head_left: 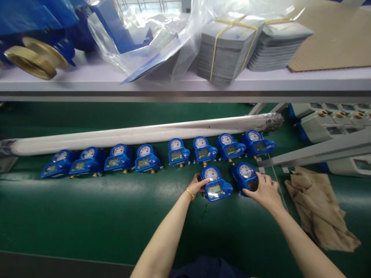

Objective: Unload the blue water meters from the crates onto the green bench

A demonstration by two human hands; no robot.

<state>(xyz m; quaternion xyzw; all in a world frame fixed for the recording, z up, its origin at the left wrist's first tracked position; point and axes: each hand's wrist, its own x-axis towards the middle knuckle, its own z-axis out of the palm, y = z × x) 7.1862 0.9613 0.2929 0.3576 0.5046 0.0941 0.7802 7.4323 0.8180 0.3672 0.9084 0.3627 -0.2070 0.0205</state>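
My left hand point(197, 186), with a gold bangle on its wrist, grips the left side of a blue water meter point(216, 185) lying on the green belt point(87, 216). My right hand point(265, 190) is closed over the lower part of a second blue meter point(245, 173) just to the right. Both meters lie a little nearer to me than a row of several identical blue meters point(145, 157), which lines up along a long white wrapped tube point(139, 135).
A crumpled beige cloth point(319, 204) lies on the belt at the right, beside grey-white meter units point(327, 127) and a metal rail point(319, 152). The shelf above point(185, 83) holds banded grey card stacks point(228, 46), plastic bags, cardboard and brass rings point(34, 58).
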